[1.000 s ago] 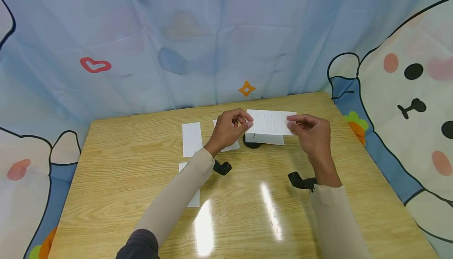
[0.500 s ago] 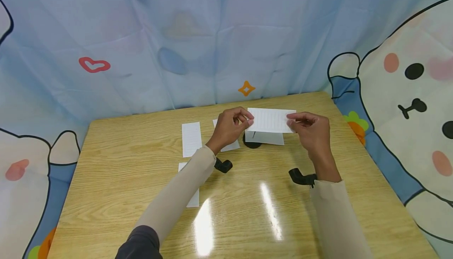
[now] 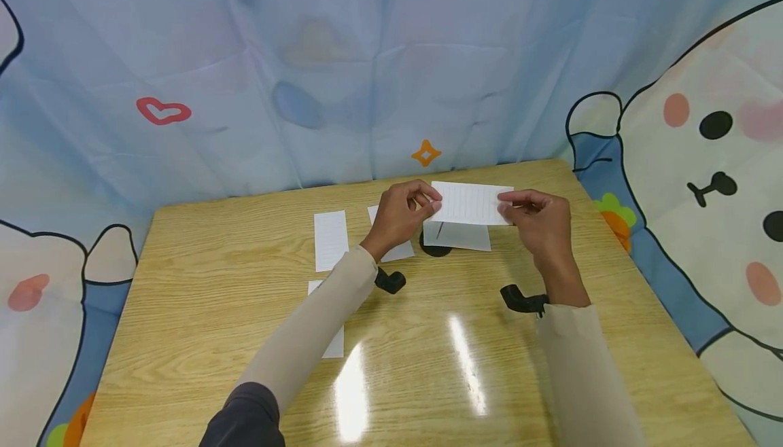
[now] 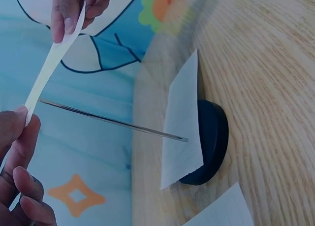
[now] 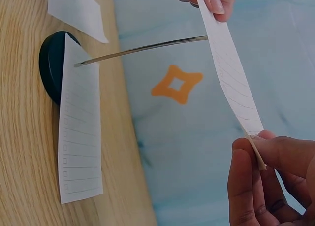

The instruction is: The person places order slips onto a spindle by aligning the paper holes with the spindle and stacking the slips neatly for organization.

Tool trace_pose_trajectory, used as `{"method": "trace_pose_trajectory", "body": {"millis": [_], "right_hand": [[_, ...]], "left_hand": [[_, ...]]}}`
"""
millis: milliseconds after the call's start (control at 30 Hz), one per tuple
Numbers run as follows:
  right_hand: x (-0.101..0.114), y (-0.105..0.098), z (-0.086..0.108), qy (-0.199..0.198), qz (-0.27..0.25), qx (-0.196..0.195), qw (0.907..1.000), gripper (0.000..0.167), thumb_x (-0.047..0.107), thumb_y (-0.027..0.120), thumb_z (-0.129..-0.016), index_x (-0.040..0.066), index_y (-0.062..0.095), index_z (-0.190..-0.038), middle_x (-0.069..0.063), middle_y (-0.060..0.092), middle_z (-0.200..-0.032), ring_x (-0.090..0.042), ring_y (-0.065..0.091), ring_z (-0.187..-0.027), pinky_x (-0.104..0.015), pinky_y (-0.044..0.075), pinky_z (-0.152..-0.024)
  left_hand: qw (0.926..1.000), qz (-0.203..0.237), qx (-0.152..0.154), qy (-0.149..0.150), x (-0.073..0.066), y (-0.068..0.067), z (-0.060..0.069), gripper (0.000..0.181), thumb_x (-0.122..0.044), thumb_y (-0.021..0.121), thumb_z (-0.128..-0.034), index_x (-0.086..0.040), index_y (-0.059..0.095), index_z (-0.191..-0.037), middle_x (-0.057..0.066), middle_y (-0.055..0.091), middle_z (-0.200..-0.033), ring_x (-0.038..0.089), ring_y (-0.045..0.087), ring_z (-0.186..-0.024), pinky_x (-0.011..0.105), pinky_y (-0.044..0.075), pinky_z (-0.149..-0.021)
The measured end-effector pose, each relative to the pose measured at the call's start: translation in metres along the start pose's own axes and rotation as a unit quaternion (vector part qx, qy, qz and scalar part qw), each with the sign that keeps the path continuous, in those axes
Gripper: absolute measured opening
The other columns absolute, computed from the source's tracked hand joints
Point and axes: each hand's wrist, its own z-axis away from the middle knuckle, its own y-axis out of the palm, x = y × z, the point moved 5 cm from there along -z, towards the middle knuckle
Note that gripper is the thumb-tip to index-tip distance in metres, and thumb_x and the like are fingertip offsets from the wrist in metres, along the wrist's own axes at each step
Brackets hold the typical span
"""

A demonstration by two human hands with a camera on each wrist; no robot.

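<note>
My left hand (image 3: 396, 219) and right hand (image 3: 541, 226) pinch opposite short ends of a lined paper slip (image 3: 471, 204), held stretched above the table. Below it stands a paper spike with a round black base (image 4: 214, 142) and a thin metal rod (image 4: 113, 121). The rod's tip meets the face of the held slip (image 5: 231, 68), slightly bowed in the right wrist view; whether it pierces the paper I cannot tell. Another lined slip (image 5: 81, 137) lies on the base with the rod through it. In the head view most of the rod is hidden behind the held slip.
On the wooden table (image 3: 214, 284), three more slips lie left of the spike: a back-left slip (image 3: 332, 240), a slip partly behind my left hand (image 3: 399, 253), and a front slip (image 3: 334, 346) under my left forearm. A patterned blue curtain (image 3: 342, 60) hangs behind.
Both hands have raised the held slip slightly, up and away in the head view, showing more of the slip on the base. The other slips stay put.
</note>
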Motion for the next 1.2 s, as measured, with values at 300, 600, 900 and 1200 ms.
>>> {"method": "trace_pose_trajectory", "body": {"millis": [300, 600, 900, 1200], "right_hand": [[0.005, -0.002, -0.005, -0.005, -0.001, -0.004, 1.0, 0.022, 0.015, 0.078, -0.099, 0.006, 0.081, -0.119, 0.006, 0.07, -0.109, -0.013, 0.065, -0.082, -0.018, 0.055, -0.071], [-0.001, -0.001, -0.013, 0.004, -0.006, 0.014, 0.9999, 0.024, 0.013, 0.077, -0.099, 0.003, 0.079, -0.121, 0.006, 0.07, -0.11, -0.013, 0.066, -0.081, -0.018, 0.056, -0.072], [-0.009, 0.003, -0.016, 0.008, -0.006, 0.026, 0.9996, 0.024, 0.012, 0.076, -0.099, 0.002, 0.079, -0.121, 0.006, 0.067, -0.11, -0.011, 0.066, -0.081, -0.019, 0.057, -0.073], [-0.021, 0.011, -0.019, 0.03, -0.006, 0.041, 0.9987, 0.026, 0.014, 0.077, -0.099, 0.004, 0.079, -0.123, 0.006, 0.069, -0.11, -0.012, 0.066, -0.086, -0.021, 0.058, -0.076]], "left_hand": [[0.9998, 0.008, -0.005, 0.015, -0.003, -0.003, -0.005, 0.01, -0.02, 0.074, -0.1022, -0.013, 0.079, -0.108, 0.006, 0.076, -0.089, 0.018, 0.049, -0.066, 0.025, 0.039, -0.066], [0.9998, 0.021, -0.007, 0.002, 0.001, -0.002, -0.01, 0.009, -0.02, 0.075, -0.1018, -0.013, 0.079, -0.106, 0.008, 0.076, -0.088, 0.018, 0.056, -0.072, 0.023, 0.042, -0.068], [0.9997, 0.022, -0.009, -0.008, 0.005, 0.0, -0.011, 0.008, -0.02, 0.075, -0.1018, -0.014, 0.079, -0.106, 0.005, 0.076, -0.09, 0.016, 0.061, -0.08, 0.023, 0.044, -0.074], [0.9999, 0.011, -0.006, -0.007, 0.006, 0.003, -0.01, 0.008, -0.019, 0.075, -0.1016, -0.014, 0.079, -0.106, 0.005, 0.077, -0.09, 0.015, 0.059, -0.078, 0.024, 0.043, -0.073]]}}
